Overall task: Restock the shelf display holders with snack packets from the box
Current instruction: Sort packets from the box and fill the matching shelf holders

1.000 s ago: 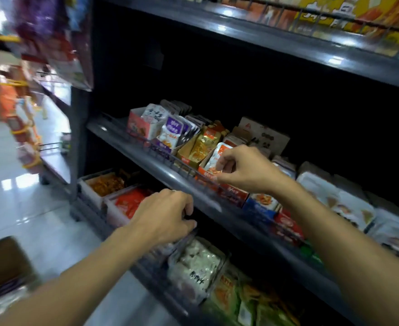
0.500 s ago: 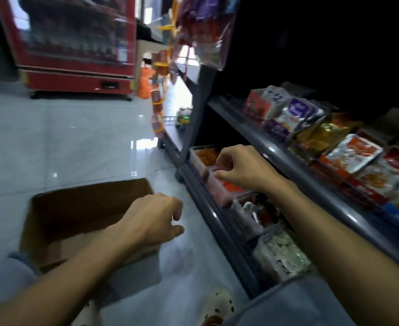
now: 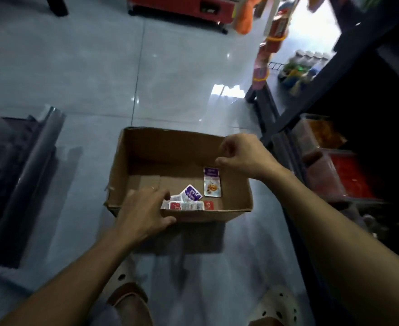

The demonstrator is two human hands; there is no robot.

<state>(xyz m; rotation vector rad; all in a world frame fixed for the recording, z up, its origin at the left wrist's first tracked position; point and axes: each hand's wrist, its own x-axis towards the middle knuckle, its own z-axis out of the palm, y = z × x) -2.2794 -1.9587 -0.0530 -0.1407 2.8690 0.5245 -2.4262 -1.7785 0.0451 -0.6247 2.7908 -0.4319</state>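
Both hands have swung from the shelf to the box (image 3: pixel 146 147): left hand (image 3: pixel 144 208) is reaching, fingers loose, toward snack packets (image 3: pixel 189 198) at the box's six o'clock; right hand (image 3: pixel 243 156) is hovering, loosely curled, holding nothing, at three o'clock.

dim, bluish | glare on floor tiles (image 3: pixel 226 90) | motion blur at edges | wide-angle distortion

both arms reach forward and down; left hand (image 3: pixel 144 209) spread, fingers relaxed; right hand (image 3: pixel 240 156) loosely curled, seemingly empty.
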